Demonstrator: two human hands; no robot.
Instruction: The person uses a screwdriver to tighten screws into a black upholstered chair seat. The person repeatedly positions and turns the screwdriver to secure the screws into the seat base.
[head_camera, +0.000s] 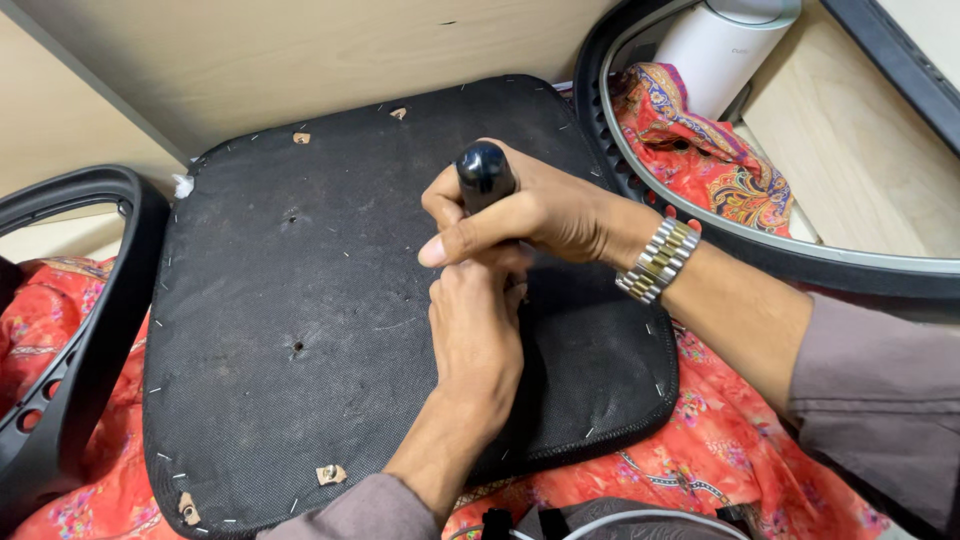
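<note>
A black fabric-covered chair seat (300, 300) lies underside up on a red patterned cloth (720, 450), with staples along its edge and small screw holes. My right hand (545, 210), with a metal wristwatch, grips the black rounded handle of a tool (484, 175) held upright over the seat. My left hand (478, 335) sits just below it, fingers closed around the tool's lower part, which is hidden.
A black plastic chair frame (80, 330) lies at the left. Another black curved frame (640, 180) arcs at the upper right, beside a white cylinder (720, 45). A wooden panel (300, 60) stands behind the seat.
</note>
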